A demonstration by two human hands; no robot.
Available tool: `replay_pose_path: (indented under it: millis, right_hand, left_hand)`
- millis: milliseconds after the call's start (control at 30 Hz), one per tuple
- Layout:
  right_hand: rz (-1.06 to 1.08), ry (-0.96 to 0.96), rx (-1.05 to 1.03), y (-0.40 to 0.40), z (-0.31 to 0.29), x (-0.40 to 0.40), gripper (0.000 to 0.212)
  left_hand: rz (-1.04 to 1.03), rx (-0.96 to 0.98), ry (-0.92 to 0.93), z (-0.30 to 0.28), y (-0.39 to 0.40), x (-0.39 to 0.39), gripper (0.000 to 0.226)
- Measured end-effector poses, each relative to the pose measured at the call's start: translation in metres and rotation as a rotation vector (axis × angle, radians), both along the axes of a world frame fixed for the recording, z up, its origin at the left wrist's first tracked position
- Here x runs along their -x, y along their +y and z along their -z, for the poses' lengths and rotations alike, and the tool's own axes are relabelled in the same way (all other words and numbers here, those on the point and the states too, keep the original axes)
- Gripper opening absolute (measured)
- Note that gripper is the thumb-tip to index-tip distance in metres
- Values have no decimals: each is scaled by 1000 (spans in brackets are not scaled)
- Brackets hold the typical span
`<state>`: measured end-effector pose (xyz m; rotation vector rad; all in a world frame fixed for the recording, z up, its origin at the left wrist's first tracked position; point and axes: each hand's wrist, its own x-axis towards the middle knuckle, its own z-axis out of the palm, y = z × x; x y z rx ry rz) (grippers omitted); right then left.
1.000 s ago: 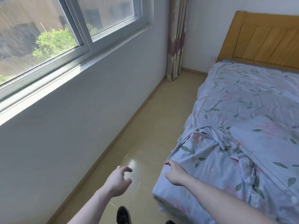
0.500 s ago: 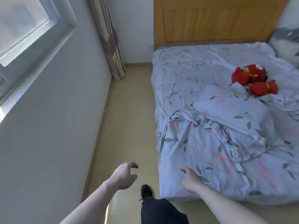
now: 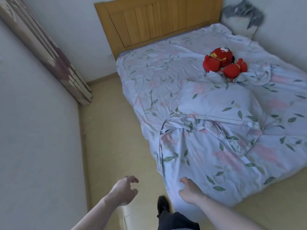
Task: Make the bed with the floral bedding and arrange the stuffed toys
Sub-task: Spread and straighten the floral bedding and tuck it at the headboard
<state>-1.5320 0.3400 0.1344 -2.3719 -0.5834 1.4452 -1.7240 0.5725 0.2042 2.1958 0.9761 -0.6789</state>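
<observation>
Head view: more of the bed is shown than half a second ago. Floral quilt (image 3: 216, 146) is lain beside right hand (image 3: 191, 192); left hand (image 3: 123, 190) is held loose, nothing gripped by either.

View has swung right, away from the window: the wooden headboard (image 3: 157, 22), red stuffed toy (image 3: 222, 63) and grey stuffed toy (image 3: 240, 15) have come into sight. Right hand (image 3: 191, 191) has come down over the floral duvet (image 3: 216, 146) corner. Left hand (image 3: 123, 190) hangs empty, fingers loosely curled as before.

left hand (image 3: 123, 190) empty, right hand (image 3: 189, 190) empty
</observation>
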Motion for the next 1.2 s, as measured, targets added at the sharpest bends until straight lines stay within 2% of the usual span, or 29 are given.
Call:
replay_pose_path:
  millis: [167,267,500,733,1000,1200]
  right_hand:
    - [78,-33,-20,26,-15,-30,61]
    - [145,-56,-27,35,-20,-47,61]
    - [389,-52,5,68,-8,-47,59]
    - [672,-20,60,129,11,-35,57]
    - [900,13,44,196,70,-22,54]
    - [922,14,71,198,152,-13,54]
  left_hand:
    - [116,0,18,1,47,-45,29]
    - [215,-14,30,4,67,-77,38]
    - [470,47,62,31,121,-156,33]
    - [801,37,149,68,192,-213,44]
    - [1055,-57,190,142,244,-277,49]
    - [1172,-168,-69,219,225,-314,43]
